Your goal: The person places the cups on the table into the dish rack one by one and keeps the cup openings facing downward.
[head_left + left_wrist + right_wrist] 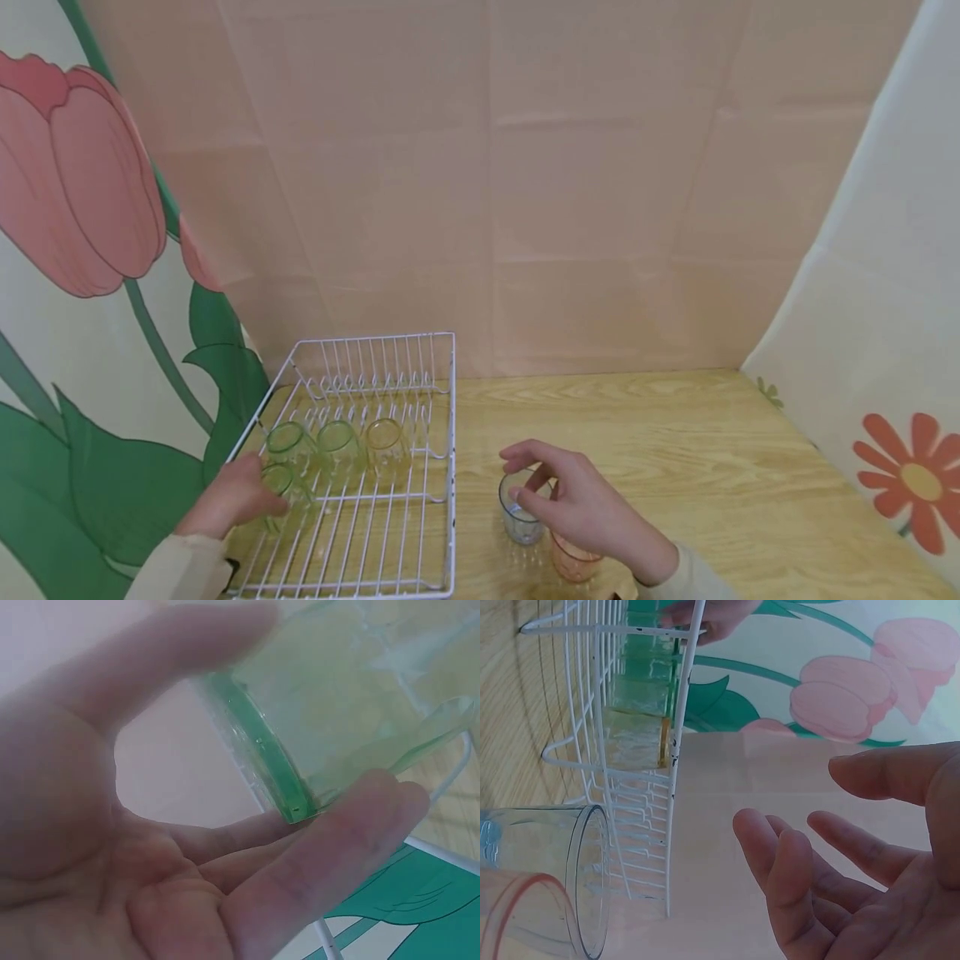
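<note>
Lower left, our left hand (pixel 237 498) grips a glass (pixel 337 720), likely steadying it; bottom centre, our right hand (pixel 576 498) hovers, loose-fingered.

The rack (pixel 452 417) is on the bench (pixel 637 433), with four glasses (pixel 342 454) in it. Two cups (pixel 521 527) stand right of the rack. One sheet (pixel 495 183) is behind the rack, another sheet (pixel 45 317) left of it.

I have the left hand (pixel 234 495) gripping near the left edge of the desk (pixel 675 450), thumb opposite fingers; the right hand (pixel 576 498) hovers well in from the right edge, fingers loosely bent.
</note>
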Demonstrator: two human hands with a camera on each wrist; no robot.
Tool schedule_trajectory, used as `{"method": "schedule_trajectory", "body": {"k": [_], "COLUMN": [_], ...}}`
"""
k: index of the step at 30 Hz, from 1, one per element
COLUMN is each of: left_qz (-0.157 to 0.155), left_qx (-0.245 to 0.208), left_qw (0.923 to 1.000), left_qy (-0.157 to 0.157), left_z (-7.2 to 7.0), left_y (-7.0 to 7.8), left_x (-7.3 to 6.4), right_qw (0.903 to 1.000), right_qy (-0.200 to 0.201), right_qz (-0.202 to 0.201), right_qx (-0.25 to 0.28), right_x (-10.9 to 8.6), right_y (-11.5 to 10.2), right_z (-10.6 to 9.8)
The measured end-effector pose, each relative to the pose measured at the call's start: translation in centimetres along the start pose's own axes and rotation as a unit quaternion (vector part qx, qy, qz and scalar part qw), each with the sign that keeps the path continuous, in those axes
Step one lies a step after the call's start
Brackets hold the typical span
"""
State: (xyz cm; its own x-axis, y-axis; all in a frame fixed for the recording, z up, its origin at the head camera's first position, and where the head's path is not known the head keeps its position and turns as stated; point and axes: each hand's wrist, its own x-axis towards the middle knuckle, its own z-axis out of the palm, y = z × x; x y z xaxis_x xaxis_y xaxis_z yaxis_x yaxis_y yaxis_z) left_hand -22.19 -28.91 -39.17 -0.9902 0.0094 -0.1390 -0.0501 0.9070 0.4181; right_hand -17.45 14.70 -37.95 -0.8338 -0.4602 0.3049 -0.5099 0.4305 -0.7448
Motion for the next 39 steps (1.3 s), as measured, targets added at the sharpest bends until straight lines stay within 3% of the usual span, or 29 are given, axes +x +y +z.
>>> {"method": "schedule_trajectory", "body": {"k": [7, 15, 27, 39], "left_qz": [0.005, -0.001, 0.011, 0.0], "left_qx": [0.001, 0.002, 0.008, 0.008], "left_qw": [0.9998, 1.0, 0.9998, 1.0], "left_qy": [0.017, -0.001, 0.011, -0.005], "left_z": [0.19, 0.02, -0.11, -0.36], "left_y": [-0.08, -0.11, 0.03, -0.03], "left_x": [0.04, -0.02, -0.2, -0.26], "right_qw": [1.0, 1.0, 1.0, 0.9999], "right_qy": [0.001, 0.002, 0.001, 0.001], "right_qz": [0.002, 0.004, 0.006, 0.011], "right_qx": [-0.003, -0.001, -0.002, -0.007], "right_x": [-0.06, -0.1, -0.18, -0.17], "right_y": [0.06, 0.15, 0.17, 0.27], "right_z": [-0.02, 0.08, 0.06, 0.02]}}
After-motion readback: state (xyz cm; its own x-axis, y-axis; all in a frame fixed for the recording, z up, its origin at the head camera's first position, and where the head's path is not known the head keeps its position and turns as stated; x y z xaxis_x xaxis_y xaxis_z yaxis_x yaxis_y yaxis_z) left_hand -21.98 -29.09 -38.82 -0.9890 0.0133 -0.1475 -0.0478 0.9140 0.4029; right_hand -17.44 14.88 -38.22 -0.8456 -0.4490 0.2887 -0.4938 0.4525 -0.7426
